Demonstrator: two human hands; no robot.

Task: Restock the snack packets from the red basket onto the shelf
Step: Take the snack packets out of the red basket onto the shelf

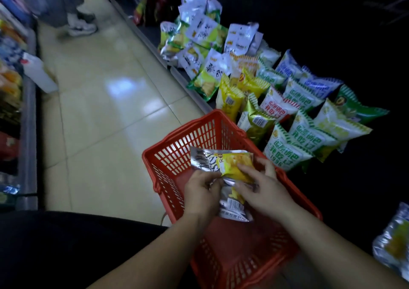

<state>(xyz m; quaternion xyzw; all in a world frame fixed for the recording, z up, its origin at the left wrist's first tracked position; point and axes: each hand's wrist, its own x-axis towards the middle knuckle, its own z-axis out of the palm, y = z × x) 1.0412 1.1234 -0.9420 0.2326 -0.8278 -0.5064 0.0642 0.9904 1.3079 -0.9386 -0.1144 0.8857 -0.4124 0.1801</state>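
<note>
Beyond the right hand [263, 189], the shelf [152, 41] carries striped snack bags, the nearest bag [285, 153] printed "1996". Under both hands sits the red basket [199, 131]. Above it, the left hand [200, 191] pinches and the right grips silver-and-yellow snack packets [228, 164].

One red basket [188, 138], one left hand [200, 193], one right hand [263, 189], two silver-yellow packets [234, 162], one white jug [39, 74].

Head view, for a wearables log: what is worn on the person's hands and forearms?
Nothing visible: left hand and right hand are gloveless, both forearms bare to the frame edge with no sleeves, and no watch or bracelet shows at either wrist. The dim, soft picture leaves small rings uncertain.
</note>
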